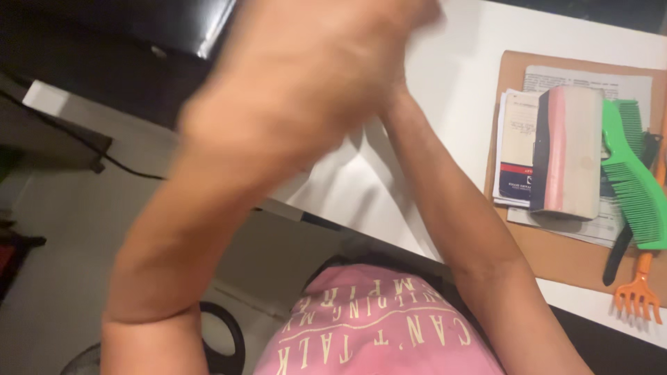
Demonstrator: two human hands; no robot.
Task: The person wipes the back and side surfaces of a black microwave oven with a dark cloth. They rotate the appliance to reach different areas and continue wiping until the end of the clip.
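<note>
My left hand [299, 76] is raised close to the camera, large and blurred, over the edge of a white table [458, 62]. My right forearm rises from the lower right and my right hand [410, 28] meets the left hand, mostly hidden behind it. The blur hides the fingers of both hands, and I see nothing held in either. Below the arms is my pink shirt [375, 326] with pale lettering.
On the table's right lies a brown board [556, 257] with papers [517, 146], a boxy block with a pink stripe [566, 153], a green comb [636, 187], a black comb handle [615, 260] and an orange claw-shaped tool [638, 295]. A dark object [139, 28] and a cable [83, 142] are at the left.
</note>
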